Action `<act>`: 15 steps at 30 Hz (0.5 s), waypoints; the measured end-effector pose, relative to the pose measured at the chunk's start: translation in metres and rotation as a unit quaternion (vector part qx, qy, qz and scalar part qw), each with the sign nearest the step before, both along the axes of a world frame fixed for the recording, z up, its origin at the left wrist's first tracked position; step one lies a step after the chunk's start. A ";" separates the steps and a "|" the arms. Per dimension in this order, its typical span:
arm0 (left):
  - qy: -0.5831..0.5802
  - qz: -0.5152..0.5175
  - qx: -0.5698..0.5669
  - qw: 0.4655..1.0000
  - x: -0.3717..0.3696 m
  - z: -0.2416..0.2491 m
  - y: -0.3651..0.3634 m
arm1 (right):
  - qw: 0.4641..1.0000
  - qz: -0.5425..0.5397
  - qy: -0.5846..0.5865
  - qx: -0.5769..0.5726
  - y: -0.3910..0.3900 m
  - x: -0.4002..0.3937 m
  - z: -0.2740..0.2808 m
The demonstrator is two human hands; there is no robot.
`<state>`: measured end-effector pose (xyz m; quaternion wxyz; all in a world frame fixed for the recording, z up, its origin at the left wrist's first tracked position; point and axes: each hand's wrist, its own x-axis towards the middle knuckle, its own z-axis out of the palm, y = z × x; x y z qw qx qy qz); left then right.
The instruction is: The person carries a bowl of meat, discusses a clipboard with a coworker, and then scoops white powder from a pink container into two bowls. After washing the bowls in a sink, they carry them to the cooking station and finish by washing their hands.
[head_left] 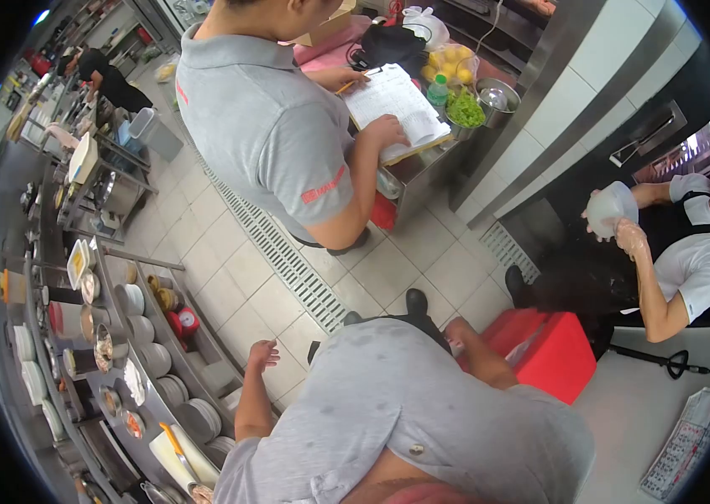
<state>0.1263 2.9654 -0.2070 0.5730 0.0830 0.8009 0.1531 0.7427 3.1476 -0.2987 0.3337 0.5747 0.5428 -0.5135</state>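
My left hand [262,354] hangs at my side above the tiled floor, its fingers loosely apart and nothing in them. It is nearest to the steel counter, where stacks of white plates [197,418] stand on the lower shelf. At my other side, my right hand [456,331] is low beside a red box [552,353], partly hidden by my shirt; its fingers do not show clearly. On the counter, a knife with an orange handle [173,438] lies on a white cutting board [168,460]. Small bowls of food and a red kitchen scale [183,320] are on the left too.
Ahead, a person in a grey shirt [241,126] holds a clipboard [395,109] and pencil beside lettuce [466,107] and bagged lemons [450,64]. At right, another person holds a translucent white tub [613,208]. A drain grate [262,231] crosses the floor.
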 end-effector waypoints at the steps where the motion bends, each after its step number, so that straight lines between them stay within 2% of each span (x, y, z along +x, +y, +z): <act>1: -0.005 0.008 -0.003 1.000 0.008 0.002 0.002 | 1.000 -0.026 -0.008 0.008 0.012 -0.002 0.009; 3: -0.018 0.023 -0.009 1.000 0.020 -0.003 -0.001 | 0.996 -0.079 -0.027 0.025 0.034 -0.001 0.019; 6: -0.041 0.021 -0.033 0.998 0.044 -0.011 -0.009 | 0.993 -0.104 -0.023 0.059 0.062 0.011 0.022; 9: -0.046 0.022 -0.052 0.997 0.076 -0.010 -0.011 | 0.996 -0.060 -0.005 0.069 0.082 0.022 0.017; 15: -0.061 0.048 -0.043 0.996 0.110 -0.004 -0.008 | 0.995 -0.088 -0.024 0.047 0.099 0.028 0.013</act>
